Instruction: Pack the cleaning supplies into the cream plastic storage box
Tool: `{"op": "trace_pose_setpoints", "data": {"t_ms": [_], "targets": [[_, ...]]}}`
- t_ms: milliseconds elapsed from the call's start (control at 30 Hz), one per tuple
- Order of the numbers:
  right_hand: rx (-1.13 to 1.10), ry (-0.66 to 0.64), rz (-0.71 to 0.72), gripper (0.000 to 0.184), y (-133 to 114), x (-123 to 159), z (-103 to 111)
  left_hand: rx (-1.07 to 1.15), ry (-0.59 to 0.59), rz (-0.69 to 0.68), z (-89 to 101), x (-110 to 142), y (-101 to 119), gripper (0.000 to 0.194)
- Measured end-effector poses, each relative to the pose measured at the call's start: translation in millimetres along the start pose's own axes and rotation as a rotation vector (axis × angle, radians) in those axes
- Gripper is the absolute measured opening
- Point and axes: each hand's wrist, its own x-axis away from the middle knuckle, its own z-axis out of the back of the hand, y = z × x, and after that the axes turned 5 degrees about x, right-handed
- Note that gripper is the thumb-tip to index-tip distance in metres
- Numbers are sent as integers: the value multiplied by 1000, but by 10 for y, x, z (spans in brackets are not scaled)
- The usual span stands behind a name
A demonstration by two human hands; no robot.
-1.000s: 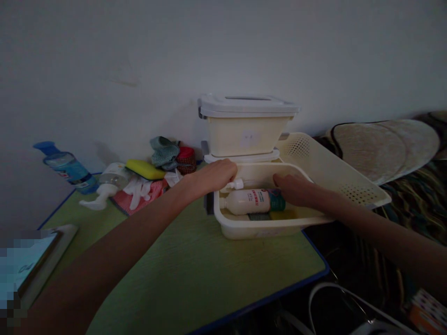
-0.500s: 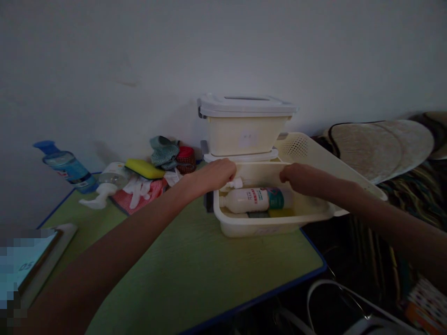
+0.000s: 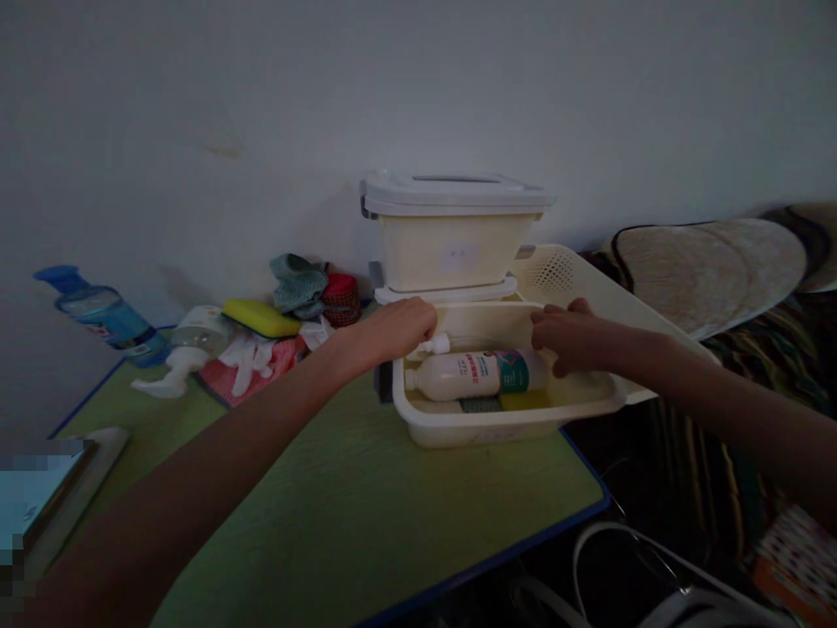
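Note:
A cream plastic storage box (image 3: 510, 423) without a lid stands at the table's right edge. My left hand (image 3: 409, 327) is closed on its back left rim, its fingertips partly hidden. Inside lies a white bottle (image 3: 451, 377) with a green and purple label, cap end to the left. A white-topped clear bottle (image 3: 437, 343) rests behind it, close to my left hand. Beneath them show a yellow and a dark green sponge (image 3: 523, 400). My right hand (image 3: 572, 336) hovers over the box's right part, fingers apart and holding nothing, near the white bottle's base.
Behind the box, a lidded cream box (image 3: 454, 253) sits on another lid against the wall. A perforated basket (image 3: 555, 270) stands at right. On the left are a blue bottle (image 3: 114, 318), a pump bottle (image 3: 196, 336), a yellow sponge (image 3: 260, 318), cloths and a tablet (image 3: 45, 497).
My right hand has loosened from a closed shape, its fingers spreading, and moved slightly to the right. My left hand stays at the box's rim. The whole view has shifted slightly.

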Motion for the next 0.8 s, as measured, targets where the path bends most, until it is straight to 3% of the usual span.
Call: {"op": "trace_pose_setpoints", "data": {"t_ms": [167,500,800], "targets": [[29,-52,-27,30,-37,-43,10,-19,2,17,11,6,25,21],[125,59,18,34,-83,-117,-87,-19,12,4,-23,-6,-21,20],[139,181,49,29,-106,-175,-355,-19,17,-15,-35,-16,-51,20]]}}
